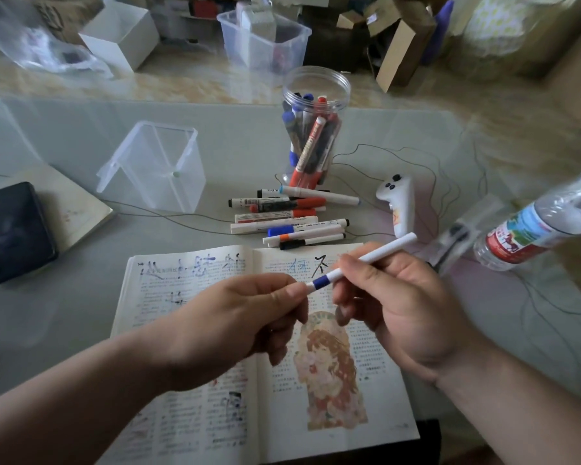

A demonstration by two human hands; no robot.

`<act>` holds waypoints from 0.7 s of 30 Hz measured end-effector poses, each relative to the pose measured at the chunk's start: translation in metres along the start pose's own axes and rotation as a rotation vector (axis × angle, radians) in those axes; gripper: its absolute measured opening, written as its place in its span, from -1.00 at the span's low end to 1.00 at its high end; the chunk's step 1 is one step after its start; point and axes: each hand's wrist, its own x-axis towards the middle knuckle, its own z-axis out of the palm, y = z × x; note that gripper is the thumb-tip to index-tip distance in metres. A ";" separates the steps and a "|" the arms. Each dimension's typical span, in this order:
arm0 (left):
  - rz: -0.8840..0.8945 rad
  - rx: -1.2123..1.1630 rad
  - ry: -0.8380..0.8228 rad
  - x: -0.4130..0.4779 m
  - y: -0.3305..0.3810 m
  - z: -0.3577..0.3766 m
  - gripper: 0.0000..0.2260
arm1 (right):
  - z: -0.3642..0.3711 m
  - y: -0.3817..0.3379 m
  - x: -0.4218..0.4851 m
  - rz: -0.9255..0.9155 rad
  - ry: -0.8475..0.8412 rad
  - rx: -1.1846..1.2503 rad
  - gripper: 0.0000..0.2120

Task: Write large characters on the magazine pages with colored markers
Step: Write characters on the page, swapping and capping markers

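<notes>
An open magazine lies on the table in front of me, with blue and black characters written along the top of both pages and a drawn figure on the right page. Above it, my right hand grips the barrel of a white marker with a blue band. My left hand pinches the marker's cap end between thumb and fingers. A heap of several loose markers lies just beyond the magazine. A clear jar holds more markers.
A clear plastic box lies tipped over at the left. A black case rests on a notebook at the far left. A white controller, thin wires and a water bottle are at the right. Boxes and bins crowd the back.
</notes>
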 end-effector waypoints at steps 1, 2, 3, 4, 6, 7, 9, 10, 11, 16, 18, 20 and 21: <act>0.028 0.070 0.035 0.002 -0.001 -0.001 -0.67 | -0.001 0.000 0.001 -0.001 0.012 -0.010 -0.82; 0.049 0.120 0.061 0.003 -0.002 -0.001 -0.65 | 0.000 -0.001 0.001 -0.002 0.017 -0.017 -0.81; 0.058 0.136 0.075 0.004 -0.003 -0.001 -0.63 | 0.001 -0.001 0.002 -0.004 0.020 -0.018 -0.81; 0.060 0.112 0.071 0.004 -0.003 -0.001 -0.63 | 0.002 -0.001 0.001 -0.008 0.021 -0.014 -0.81; 0.038 -0.035 0.019 0.003 0.002 0.001 -0.65 | 0.005 -0.003 0.002 -0.034 0.012 0.003 -0.83; 0.006 -0.133 -0.005 0.002 0.004 0.000 -0.65 | 0.005 -0.007 0.003 -0.058 0.010 0.019 -0.84; -0.075 -0.307 -0.006 0.002 0.010 -0.003 -0.65 | 0.000 -0.018 0.008 -0.122 0.090 0.080 -0.84; -0.097 -0.340 0.027 0.002 0.011 -0.006 -0.65 | -0.007 -0.024 0.012 -0.160 0.168 0.110 -0.82; -0.099 -0.309 0.079 0.002 0.010 -0.009 -0.65 | -0.016 -0.031 0.016 -0.202 0.248 0.119 -0.79; 0.019 0.721 0.371 0.005 -0.013 -0.021 -0.69 | -0.040 -0.017 0.030 -0.222 0.364 -0.273 -0.82; 0.105 1.078 0.326 0.006 -0.021 -0.023 -0.72 | -0.042 -0.001 0.032 -0.171 0.324 -0.476 -0.83; 0.116 1.179 0.260 0.010 -0.026 -0.027 -0.74 | -0.046 0.009 0.033 -0.120 0.312 -0.618 -0.83; 0.099 1.188 0.248 0.013 -0.028 -0.029 -0.74 | -0.048 0.012 0.032 -0.100 0.311 -0.637 -0.84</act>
